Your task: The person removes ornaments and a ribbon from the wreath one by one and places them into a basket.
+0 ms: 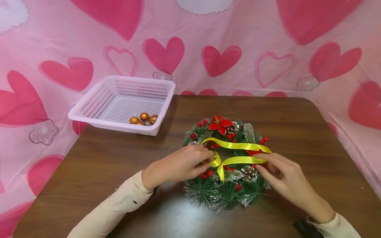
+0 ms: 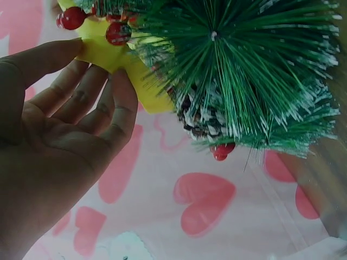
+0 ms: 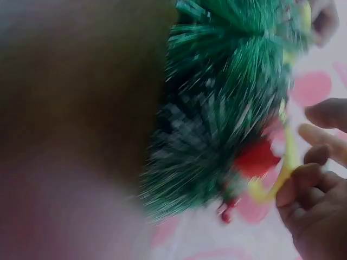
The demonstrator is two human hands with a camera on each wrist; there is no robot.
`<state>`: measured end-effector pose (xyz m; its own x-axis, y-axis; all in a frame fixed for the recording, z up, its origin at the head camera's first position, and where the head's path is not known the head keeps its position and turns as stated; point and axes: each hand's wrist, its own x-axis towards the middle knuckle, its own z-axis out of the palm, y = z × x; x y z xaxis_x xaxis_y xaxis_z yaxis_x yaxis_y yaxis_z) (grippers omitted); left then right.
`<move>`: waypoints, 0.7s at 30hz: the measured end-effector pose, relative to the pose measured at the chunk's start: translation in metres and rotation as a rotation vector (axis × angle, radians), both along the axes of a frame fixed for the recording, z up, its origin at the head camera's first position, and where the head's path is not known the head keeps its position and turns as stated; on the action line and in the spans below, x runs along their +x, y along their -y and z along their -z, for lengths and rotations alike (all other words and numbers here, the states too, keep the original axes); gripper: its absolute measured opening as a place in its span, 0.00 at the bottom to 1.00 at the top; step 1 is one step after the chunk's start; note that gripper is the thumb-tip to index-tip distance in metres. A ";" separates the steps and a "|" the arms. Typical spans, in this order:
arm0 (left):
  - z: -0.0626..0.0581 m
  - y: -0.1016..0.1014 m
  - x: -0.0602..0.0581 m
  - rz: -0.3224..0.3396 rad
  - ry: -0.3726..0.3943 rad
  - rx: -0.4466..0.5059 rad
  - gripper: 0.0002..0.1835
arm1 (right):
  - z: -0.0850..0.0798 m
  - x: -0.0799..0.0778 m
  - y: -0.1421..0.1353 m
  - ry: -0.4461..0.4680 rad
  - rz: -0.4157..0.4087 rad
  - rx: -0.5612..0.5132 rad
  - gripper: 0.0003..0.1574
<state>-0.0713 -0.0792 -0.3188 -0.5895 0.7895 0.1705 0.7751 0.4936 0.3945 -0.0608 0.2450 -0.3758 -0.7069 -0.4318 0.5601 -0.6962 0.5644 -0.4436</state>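
A green Christmas wreath (image 1: 200, 194) with frosted tips lies flat on the table, decorated with red berries, pinecones (image 1: 248, 174) and a red poinsettia (image 1: 219, 125). Across its top runs a yellow satin ribbon (image 1: 238, 145), looped back on itself at the right. My left hand (image 1: 183, 162) pinches the ribbon at the wreath's left side; the left wrist view has thumb and fingertips on the yellow band (image 2: 103, 51). Over the right side, my right hand (image 1: 288, 180) holds the ribbon's bend, its thumb and index finger spread. Blur softens the right wrist view, where the ribbon (image 3: 289, 157) meets curled fingers.
A white perforated plastic basket (image 1: 119, 124) stands at the table's back left. Several shiny orange-gold ball ornaments (image 1: 144, 116) sit in its near right corner. Behind the brown wooden table (image 1: 297, 125) hangs a pink heart-patterned cloth (image 1: 253, 29).
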 end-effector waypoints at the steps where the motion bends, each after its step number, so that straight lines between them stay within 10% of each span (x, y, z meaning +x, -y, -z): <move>1: 0.001 -0.001 0.000 0.006 0.003 0.000 0.06 | -0.003 0.001 0.005 -0.031 -0.010 0.063 0.31; 7: 0.004 -0.004 0.002 0.034 0.023 0.007 0.06 | -0.019 -0.006 0.025 -0.095 -0.009 0.306 0.09; 13: -0.002 -0.006 -0.001 0.037 0.058 0.048 0.05 | -0.033 -0.015 0.032 -0.132 -0.018 0.273 0.23; 21: -0.028 -0.011 -0.008 -0.001 -0.051 0.148 0.02 | -0.061 -0.024 0.049 -0.137 -0.053 0.153 0.11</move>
<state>-0.0794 -0.0685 -0.2906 -0.5782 0.7529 0.3143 0.7953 0.4341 0.4231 -0.0848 0.1963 -0.3148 -0.6030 -0.5536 0.5745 -0.7744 0.5790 -0.2549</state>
